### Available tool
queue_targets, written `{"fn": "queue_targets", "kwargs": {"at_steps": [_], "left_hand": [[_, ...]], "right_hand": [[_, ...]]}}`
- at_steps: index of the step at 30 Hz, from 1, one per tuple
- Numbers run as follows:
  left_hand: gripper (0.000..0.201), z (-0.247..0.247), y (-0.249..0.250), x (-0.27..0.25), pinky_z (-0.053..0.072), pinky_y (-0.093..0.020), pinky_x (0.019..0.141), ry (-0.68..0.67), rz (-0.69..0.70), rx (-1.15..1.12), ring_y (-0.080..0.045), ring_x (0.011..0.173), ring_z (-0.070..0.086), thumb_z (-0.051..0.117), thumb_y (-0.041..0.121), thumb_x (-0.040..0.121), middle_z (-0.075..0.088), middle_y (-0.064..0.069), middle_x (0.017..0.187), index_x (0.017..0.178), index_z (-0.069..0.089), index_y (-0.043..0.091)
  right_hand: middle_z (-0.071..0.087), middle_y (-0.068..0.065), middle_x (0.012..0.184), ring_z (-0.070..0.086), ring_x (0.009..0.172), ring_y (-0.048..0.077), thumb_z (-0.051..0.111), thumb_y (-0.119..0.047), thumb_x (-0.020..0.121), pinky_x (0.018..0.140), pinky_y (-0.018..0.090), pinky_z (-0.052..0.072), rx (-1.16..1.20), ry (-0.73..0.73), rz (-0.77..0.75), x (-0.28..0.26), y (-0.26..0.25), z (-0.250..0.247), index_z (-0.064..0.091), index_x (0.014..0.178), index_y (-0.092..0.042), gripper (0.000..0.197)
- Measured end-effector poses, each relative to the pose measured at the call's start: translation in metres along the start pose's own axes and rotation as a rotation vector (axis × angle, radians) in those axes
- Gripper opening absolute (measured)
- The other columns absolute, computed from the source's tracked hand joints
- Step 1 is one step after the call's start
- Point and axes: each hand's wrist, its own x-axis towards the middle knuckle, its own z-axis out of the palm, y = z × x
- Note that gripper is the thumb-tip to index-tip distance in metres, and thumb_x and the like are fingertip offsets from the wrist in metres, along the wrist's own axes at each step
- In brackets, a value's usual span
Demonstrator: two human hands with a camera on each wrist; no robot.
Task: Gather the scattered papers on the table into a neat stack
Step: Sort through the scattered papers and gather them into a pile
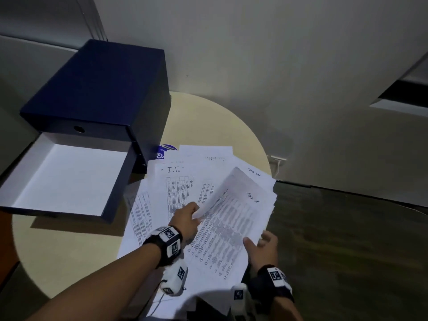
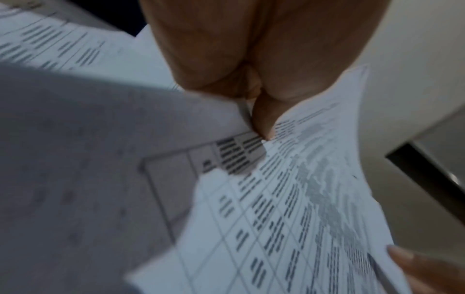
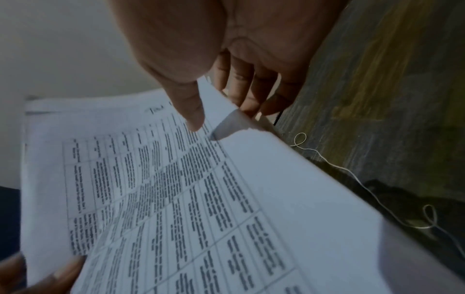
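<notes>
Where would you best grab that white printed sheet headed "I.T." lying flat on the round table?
Probably by the bare far edge of the white printed sheet headed "I.T.", coming from the left, since the left hand and the lifted sheets cover its near end.

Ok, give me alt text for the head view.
Two hands lift a printed sheet above papers fanned across a round table: the left hand pinches its left edge, the right hand holds its near right corner. A dark blue box stands left, its white-lined lid open.

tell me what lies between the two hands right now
The printed sheet spans the gap: the left hand pinches one edge, the right hand grips the other. The head view shows this.
</notes>
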Motion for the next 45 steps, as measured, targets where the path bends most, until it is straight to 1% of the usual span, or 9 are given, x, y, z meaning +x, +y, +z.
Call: {"fn": "queue_targets", "kwargs": {"at_steps": [4, 8, 11, 14, 18, 24, 30, 39, 45], "left_hand": [[0.041, -0.009, -0.010, -0.018, 0.047, -0.035, 0.074, -0.025, -0.110, -0.232, -0.026, 0.089, 0.058, 0.074, 0.033, 0.084, 0.054, 0.002, 0.103, 0.116, 0.056, 0.015], [0.026, -0.017, -0.026, -0.026, 0.040, -0.032, 0.072, 0.207, -0.012, -0.016, -0.022, 0.081, 0.055, 0.062, 0.052, 0.085, 0.051, 0.005, 0.090, 0.080, 0.053, 0.028], [0.040, -0.038, -0.050, -0.017, 0.031, -0.048, 0.108, 0.457, -0.114, 0.258, -0.026, 0.136, 0.032, 0.064, 0.044, 0.083, 0.031, -0.004, 0.149, 0.119, 0.054, 0.028], [0.080, -0.054, -0.069, -0.008, 0.027, -0.052, 0.113, 0.318, -0.303, 0.207, -0.028, 0.146, 0.019, 0.065, 0.047, 0.083, 0.016, -0.008, 0.159, 0.147, 0.029, 0.015], [0.083, -0.047, -0.074, -0.007, 0.026, -0.046, 0.116, 0.225, -0.216, 0.162, -0.029, 0.146, 0.021, 0.067, 0.038, 0.086, 0.021, -0.009, 0.159, 0.151, 0.022, 0.009], [0.045, -0.047, -0.066, 0.001, 0.051, -0.038, 0.094, 0.183, -0.267, -0.177, -0.032, 0.112, 0.061, 0.066, 0.029, 0.089, 0.063, -0.010, 0.126, 0.128, 0.055, 0.010], [0.011, -0.074, -0.035, -0.016, 0.051, -0.033, 0.071, 0.322, -0.043, -0.080, -0.033, 0.087, 0.064, 0.044, 0.009, 0.097, 0.064, -0.015, 0.099, 0.106, 0.049, 0.011], [0.031, -0.161, 0.057, -0.065, 0.048, -0.022, 0.064, 0.752, 0.433, -0.210, -0.012, 0.071, 0.059, 0.043, -0.005, 0.087, 0.062, 0.004, 0.086, 0.110, 0.058, 0.010], [0.019, -0.143, 0.041, -0.044, 0.051, -0.012, 0.077, 0.457, 0.283, -0.392, -0.001, 0.093, 0.064, 0.062, 0.029, 0.092, 0.069, 0.014, 0.102, 0.110, 0.063, 0.024]], "right_hand": [[0.068, 0.004, 0.114, 0.065, 0.102, 0.029, 0.086, -0.022, 0.073, 0.094, 0.052, 0.053, 0.074, 0.016, 0.044, -0.007, 0.007, 0.007, 0.048, 0.123, -0.019, 0.062], [0.069, 0.012, 0.121, 0.066, 0.106, 0.034, 0.077, -0.025, 0.083, 0.096, 0.052, 0.051, 0.039, 0.073, 0.084, -0.012, 0.014, 0.004, 0.061, 0.125, -0.006, 0.049], [0.072, 0.011, 0.114, 0.067, 0.101, 0.033, 0.071, -0.021, 0.088, 0.096, 0.052, 0.051, 0.072, 0.106, 0.062, -0.015, 0.013, -0.009, 0.065, 0.119, -0.007, 0.035], [0.069, 0.006, 0.115, 0.064, 0.106, 0.030, 0.066, -0.020, 0.093, 0.101, 0.050, 0.047, 0.040, 0.093, 0.012, -0.019, 0.008, -0.010, 0.061, 0.121, -0.007, 0.032], [0.064, 0.003, 0.119, 0.059, 0.111, 0.023, 0.061, -0.021, 0.095, 0.101, 0.038, 0.044, -0.054, -0.004, -0.036, -0.020, 0.009, 0.014, 0.056, 0.114, -0.008, 0.024], [0.051, 0.009, 0.146, 0.051, 0.131, 0.031, 0.068, -0.058, 0.074, 0.109, 0.051, 0.041, -0.105, -0.054, 0.040, 0.036, 0.068, 0.038, 0.041, 0.142, -0.012, 0.086], [0.058, 0.016, 0.135, 0.055, 0.125, 0.035, 0.060, -0.012, 0.096, 0.105, 0.038, 0.040, -0.088, -0.007, 0.019, -0.011, 0.018, 0.026, 0.049, 0.136, 0.002, 0.044], [0.068, 0.014, 0.120, 0.064, 0.099, 0.030, 0.061, -0.011, 0.095, 0.094, 0.039, 0.048, -0.005, 0.000, -0.024, -0.018, 0.016, 0.021, 0.062, 0.120, -0.008, 0.026], [0.068, 0.004, 0.120, 0.064, 0.110, 0.028, 0.067, -0.013, 0.092, 0.099, 0.045, 0.048, 0.138, -0.026, -0.141, -0.031, -0.004, 0.021, 0.059, 0.127, -0.004, 0.037]]}}
